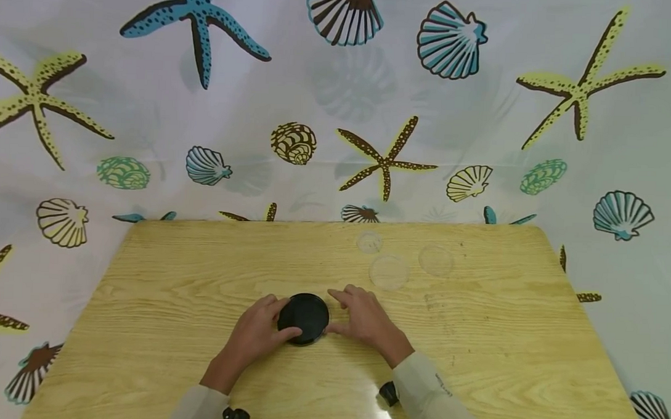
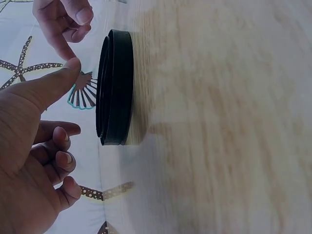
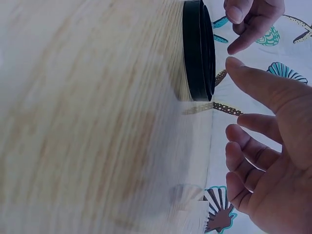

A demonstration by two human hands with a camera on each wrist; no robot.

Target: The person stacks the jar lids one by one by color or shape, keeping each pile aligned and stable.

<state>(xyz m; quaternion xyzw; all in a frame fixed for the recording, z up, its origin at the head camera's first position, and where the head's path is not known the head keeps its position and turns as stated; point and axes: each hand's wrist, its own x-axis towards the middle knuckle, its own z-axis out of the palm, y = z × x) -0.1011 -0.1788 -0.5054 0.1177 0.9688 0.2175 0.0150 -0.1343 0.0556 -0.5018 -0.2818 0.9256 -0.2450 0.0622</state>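
Squaring both hands on the black dish looks like the move here, so get the grip even before applying any force. Dish sits flat on the counter, between the two hands. Wrist views show what looks like a second edge inside the rim; can't tell if it's one piece or two nested. Worth checking with a fingertip before lifting.

Left hand: spread, thumb over the near-left part of the dish from above; left wrist view shows a gap, so no firm hold. Right hand: also wide, thumb just beside the right edge, holding nothing.

Advice: drop both to the same height, thumbs near side, fingers far side, directly opposite each other. Squeeze lightly and equally; one-sided push would probably skid it, side wall looks smooth. Keep it level.

Watch the back right: small clear disc, larger clear disc nearer the right hand, third clear disc further right. All easy to miss against the wood; keep knuckles and sleeve clear. Patterned cloth hangs behind, well apart from the hands.
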